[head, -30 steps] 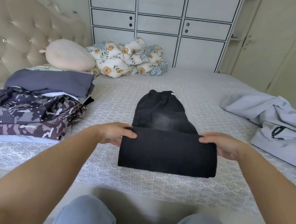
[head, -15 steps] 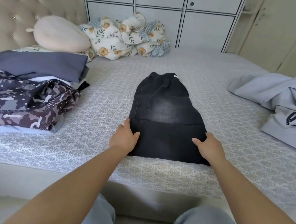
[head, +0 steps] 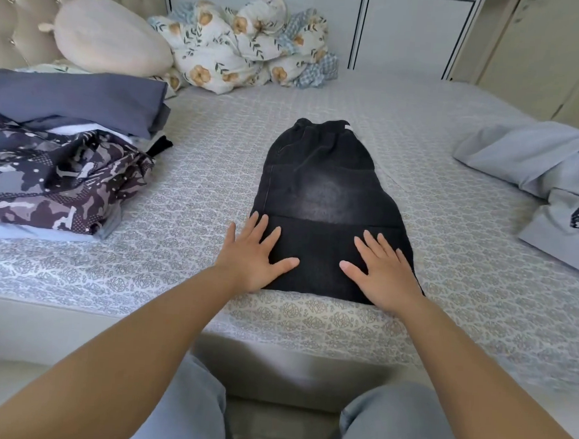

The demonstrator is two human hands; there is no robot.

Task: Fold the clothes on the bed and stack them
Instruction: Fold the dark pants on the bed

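Observation:
Black jeans (head: 324, 187) lie folded on the patterned bed sheet (head: 198, 186), waistband far from me, with the leg end doubled over the near part. My left hand (head: 252, 254) presses flat on the near left corner of that fold, fingers spread. Flat on the near right corner rests my right hand (head: 380, 269), also spread. A stack of folded clothes (head: 58, 157), camouflage piece at the front and a blue-grey one on top, sits at the left. An unfolded light blue garment (head: 555, 178) lies crumpled at the right.
A cream pillow (head: 109, 38) and a bundled floral blanket (head: 244, 43) lie at the head of the bed, by the tufted headboard (head: 19, 9). White cabinets (head: 411, 30) stand behind. The bed's near edge runs just below my hands, above my knees.
Both hands carried the leg end of the jeans forward, laid it over the upper part, let go, and now press flat on the fold. The view has tilted down and moved closer.

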